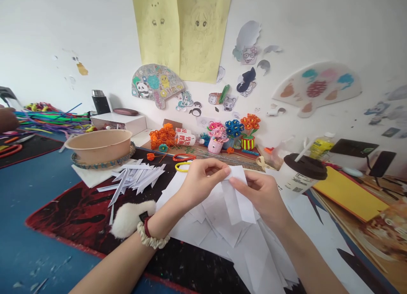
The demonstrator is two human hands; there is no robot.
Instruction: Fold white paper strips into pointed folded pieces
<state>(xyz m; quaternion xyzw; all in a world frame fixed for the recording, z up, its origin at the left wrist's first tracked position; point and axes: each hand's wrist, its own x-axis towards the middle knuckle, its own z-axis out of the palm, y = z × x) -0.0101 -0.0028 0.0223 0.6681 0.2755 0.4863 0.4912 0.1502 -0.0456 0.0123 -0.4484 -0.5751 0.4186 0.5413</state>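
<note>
Loose white sheets [254, 260] overlap on the dark mat [178, 264] nearest the body. Over them, the folded paper [233, 200] is held between both hands: the fingers of the left hand [202, 179] pinch its upper left edge; those of the right hand [263, 194] grip the right side, thumb laid on its face. The step in hand appears to be folding; the next move likely calls for aligning the edges and pressing the crease flat. Farther off lie narrow paper strips [140, 177], then orange flowers [163, 136].
</note>
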